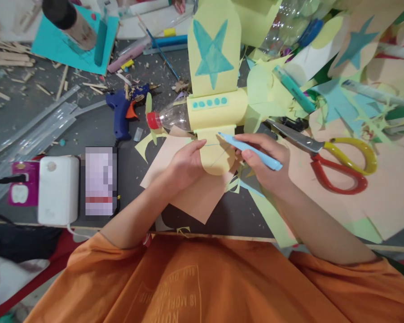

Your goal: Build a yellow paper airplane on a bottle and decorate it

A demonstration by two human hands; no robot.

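Observation:
A toy airplane made from a plastic bottle wrapped in yellow paper lies across the table, its red cap pointing left. My left hand grips the near yellow paper wing at its left edge, thumb on top and fingers hidden beneath. Thin lines are drawn on that wing. In my right hand is a light blue marker, its tip at the upper part of the wing. The far wing carries a painted teal star, and teal dots run along the yellow body.
Left of the plane lie a blue glue gun, clear glue sticks, a white box-shaped device and wood scraps. Large scissors rest on paper at right. Brown paper is under my hands. A dark-capped bottle stands far left.

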